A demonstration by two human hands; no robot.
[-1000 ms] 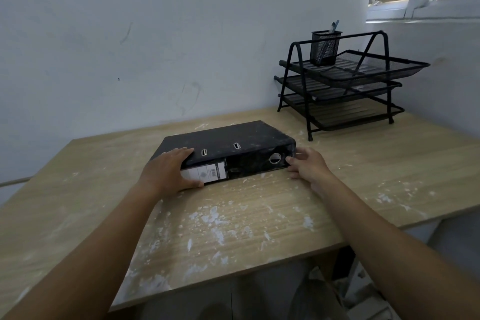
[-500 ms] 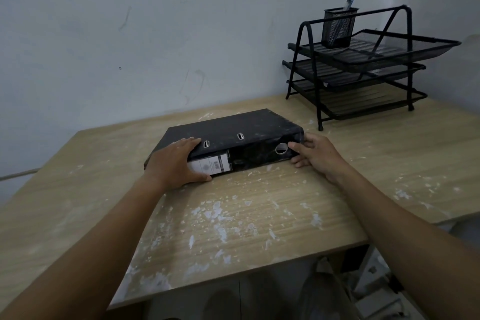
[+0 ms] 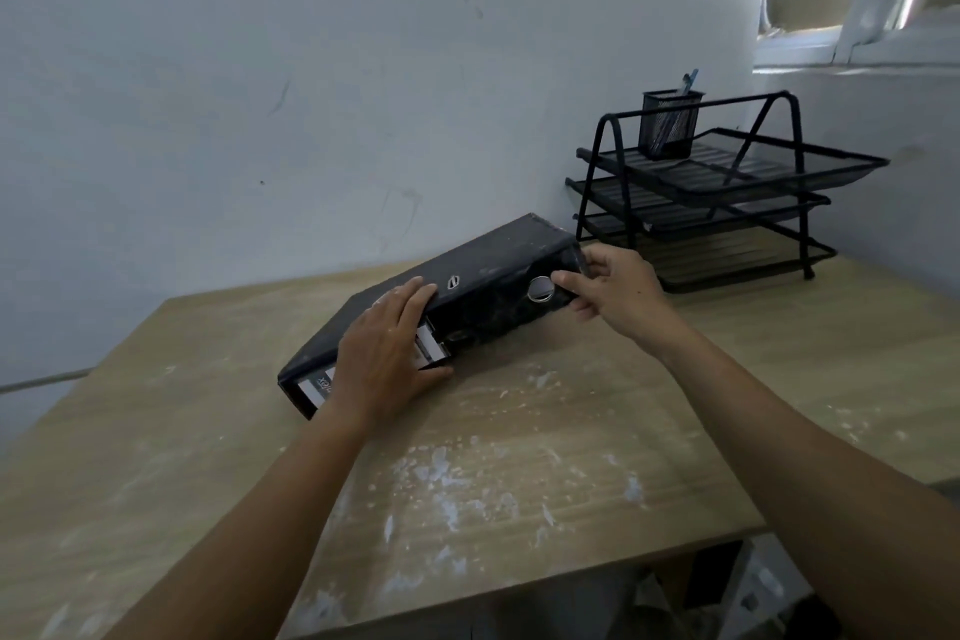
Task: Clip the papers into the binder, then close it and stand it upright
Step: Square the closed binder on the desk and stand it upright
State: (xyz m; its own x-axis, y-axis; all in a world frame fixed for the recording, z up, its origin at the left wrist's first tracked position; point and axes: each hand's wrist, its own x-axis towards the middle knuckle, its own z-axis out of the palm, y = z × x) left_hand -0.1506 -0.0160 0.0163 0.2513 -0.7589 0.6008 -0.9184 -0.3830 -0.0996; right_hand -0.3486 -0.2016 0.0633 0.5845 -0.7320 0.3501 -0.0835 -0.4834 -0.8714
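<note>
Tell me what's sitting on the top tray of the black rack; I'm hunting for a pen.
A black mesh pen cup stands on the top tray near its back left corner, something blue poking out. Its other contents are hard to make out through the mesh.

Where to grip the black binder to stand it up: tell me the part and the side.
Grip the binder at its two short ends, one hand per side: the right hand lifts the raised end by the spine's finger ring, while the left hand steadies the low end. It is closed, long and already tilted.

One binder (image 3: 483,270), two hands, one tray rack (image 3: 727,187), one pen cup (image 3: 671,122).
</note>
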